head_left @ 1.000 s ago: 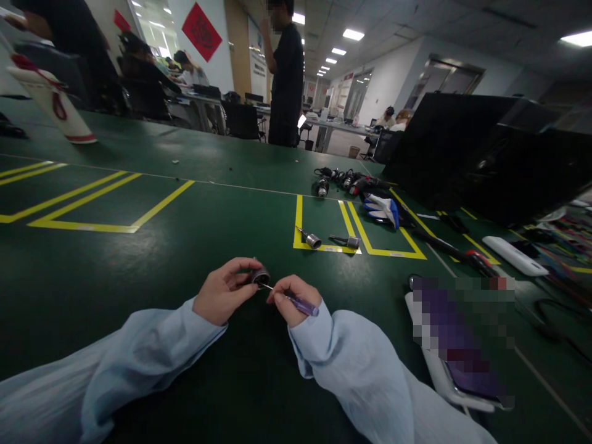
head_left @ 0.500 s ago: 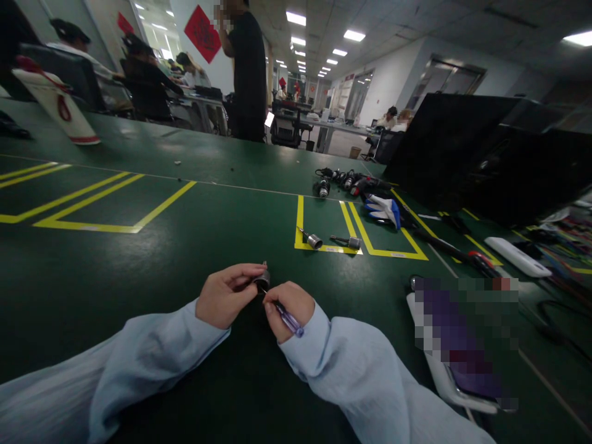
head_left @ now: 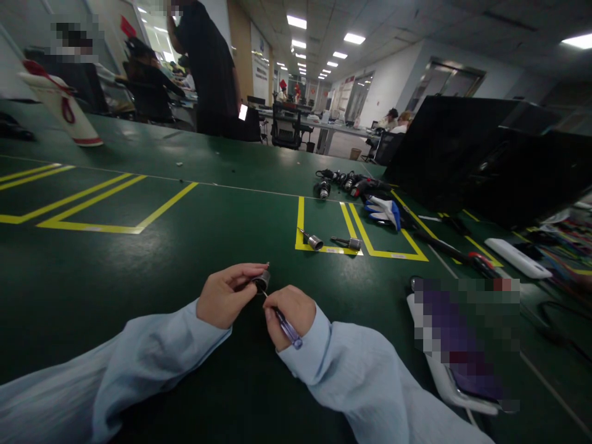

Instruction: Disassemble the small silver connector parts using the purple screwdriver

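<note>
My left hand (head_left: 225,296) pinches a small metal hole saw (head_left: 263,280), its round cup facing toward my right hand. Between the fingers of my right hand (head_left: 290,313) is a slim screwdriver (head_left: 288,329) with a clear purple handle. Its thin shaft points up and left at the cup's mouth; whether the tip touches inside cannot be made out. Two similar hole saws with shanks, one on the left (head_left: 314,241) and one on the right (head_left: 353,243), lie at the front of a yellow-taped square beyond my hands.
A blue and white glove (head_left: 383,209) and a heap of dark tools (head_left: 345,180) lie at the back right. Nearer, a phone (head_left: 456,333) rests on a white stand. Black monitors (head_left: 444,160) stand at the right, a white cup (head_left: 69,108) at the far left.
My right hand has shifted slightly down, drawing the screwdriver back a little from the cup. My left hand stays almost still. In the background, a standing person has moved left.
</note>
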Motion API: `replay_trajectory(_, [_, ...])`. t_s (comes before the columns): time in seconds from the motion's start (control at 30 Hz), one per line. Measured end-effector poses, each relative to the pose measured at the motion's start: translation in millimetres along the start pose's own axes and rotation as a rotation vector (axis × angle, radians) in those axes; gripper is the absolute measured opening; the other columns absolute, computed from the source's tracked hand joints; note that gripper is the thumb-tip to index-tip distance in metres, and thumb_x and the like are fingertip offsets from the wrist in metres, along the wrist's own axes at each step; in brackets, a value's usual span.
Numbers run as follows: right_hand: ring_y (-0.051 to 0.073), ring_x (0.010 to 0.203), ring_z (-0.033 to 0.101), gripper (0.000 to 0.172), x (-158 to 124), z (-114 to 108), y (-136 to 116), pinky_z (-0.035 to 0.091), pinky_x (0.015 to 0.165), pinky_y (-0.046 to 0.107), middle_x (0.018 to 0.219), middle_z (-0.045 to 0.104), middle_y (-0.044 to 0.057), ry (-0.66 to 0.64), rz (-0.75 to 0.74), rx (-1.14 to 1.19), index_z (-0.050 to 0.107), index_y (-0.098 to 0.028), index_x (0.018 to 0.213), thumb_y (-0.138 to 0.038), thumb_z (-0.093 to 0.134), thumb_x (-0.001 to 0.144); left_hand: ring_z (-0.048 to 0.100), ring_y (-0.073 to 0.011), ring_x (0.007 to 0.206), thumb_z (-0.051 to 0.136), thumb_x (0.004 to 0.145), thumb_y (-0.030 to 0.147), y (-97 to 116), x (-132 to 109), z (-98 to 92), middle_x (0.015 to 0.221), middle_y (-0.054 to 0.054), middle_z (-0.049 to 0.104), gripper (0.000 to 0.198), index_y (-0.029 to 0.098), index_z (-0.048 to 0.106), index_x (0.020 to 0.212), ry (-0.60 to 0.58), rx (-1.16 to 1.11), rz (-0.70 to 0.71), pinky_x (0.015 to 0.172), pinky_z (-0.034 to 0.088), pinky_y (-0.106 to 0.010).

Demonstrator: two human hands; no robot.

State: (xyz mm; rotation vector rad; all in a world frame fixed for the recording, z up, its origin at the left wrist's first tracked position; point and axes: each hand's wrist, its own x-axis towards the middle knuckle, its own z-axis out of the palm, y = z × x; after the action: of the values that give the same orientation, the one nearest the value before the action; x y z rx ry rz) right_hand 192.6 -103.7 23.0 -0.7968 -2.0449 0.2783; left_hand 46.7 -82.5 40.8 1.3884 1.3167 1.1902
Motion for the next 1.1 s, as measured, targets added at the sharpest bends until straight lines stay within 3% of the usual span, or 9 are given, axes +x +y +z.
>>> replay_trajectory(0.2, [0.013,0.058,0.052,0.012,-2.6,2.9,1.1,0.043,0.060,0.024,0.061,0.060,0.003,0.083,0.030,0.056,0.054,-0.018,0.069,-0.014,0.043,0.068,0.061,-0.0237,0.093,0.060,0.055,0.020,-0.4,-0.1,0.8,0.098,-0.013,0.066,0.021,0.012,0.063,0.074,-0.006,0.001,0.007,0.087,0.047,-0.038])
replay_trajectory(0.27, [0.014,0.058,0.053,0.012,-3.2,0.2,1.6,0.043,0.060,0.025,0.061,0.061,0.003,0.123,0.121,0.129,0.055,-0.018,0.064,-0.017,0.044,0.067,0.061,-0.0238,0.092,0.061,0.054,0.020,-1.5,1.2,1.2,0.097,-0.013,0.066,0.021,0.012,0.062,0.073,-0.006,-0.007,-0.011,0.086,0.048,-0.038])
replay_trajectory(0.37, [0.013,0.046,0.051,0.009,-0.5,-6.7,8.8,0.041,0.049,0.025,0.047,0.056,-0.001,0.146,0.530,0.415,0.051,-0.019,0.053,-0.019,0.045,0.060,0.061,-0.0248,0.093,0.062,0.054,0.022,-3.6,4.5,0.4,0.099,-0.014,0.065,0.022,0.011,0.062,0.073,0.002,-0.014,-0.027,0.088,0.046,-0.039])
replay_trajectory(0.43, [0.009,0.027,0.037,0.011,3.7,-11.3,18.3,0.038,0.040,0.024,0.029,0.041,-0.006,0.122,0.882,0.688,0.043,-0.020,0.043,-0.016,0.039,0.052,0.060,-0.0252,0.095,0.062,0.054,0.023,-5.0,7.2,-1.4,0.101,-0.015,0.064,0.023,0.011,0.062,0.074,0.008,-0.008,-0.034,0.090,0.045,-0.040])
replay_trajectory(0.5, [0.006,0.022,0.028,0.015,8.0,-15.3,28.3,0.045,0.050,0.027,0.020,0.032,-0.008,0.083,0.995,0.838,0.038,-0.020,0.033,-0.011,0.037,0.046,0.059,-0.0252,0.096,0.062,0.055,0.023,-6.5,9.9,-3.6,0.102,-0.014,0.064,0.023,0.011,0.062,0.075,0.001,-0.002,-0.051,0.090,0.045,-0.040])
replay_trajectory(0.63, [0.007,0.028,0.035,0.017,11.4,-20.6,37.6,0.047,0.060,0.029,0.023,0.039,-0.008,0.020,0.986,0.933,0.043,-0.019,0.034,-0.006,0.037,0.043,0.060,-0.0251,0.094,0.062,0.057,0.020,-10.7,12.6,-6.8,0.103,-0.011,0.064,0.023,0.013,0.062,0.079,-0.023,0.013,-0.067,0.087,0.047,-0.039])
replay_trajectory(0.87, [0.007,0.028,0.031,0.016,8.0,-17.2,30.3,0.041,0.051,0.025,0.025,0.037,-0.009,-0.038,0.947,0.842,0.044,-0.020,0.037,-0.008,0.036,0.044,0.063,-0.0237,0.082,0.060,0.060,0.018,-11.1,9.8,-6.8,0.097,-0.010,0.065,0.017,0.013,0.059,0.076,-0.030,-0.029,-0.064,0.074,0.054,-0.039])
replay_trajectory(1.1, [0.007,0.034,0.035,0.015,5.3,-9.3,25.7,0.023,0.035,0.019,0.035,0.039,-0.007,-0.071,0.851,0.599,0.048,-0.018,0.039,-0.010,0.041,0.048,0.062,-0.0236,0.089,0.066,0.056,0.018,-7.9,11.1,-6.9,0.102,-0.009,0.064,0.034,0.013,0.061,0.089,-0.107,-0.086,-0.108,0.084,0.049,-0.041])
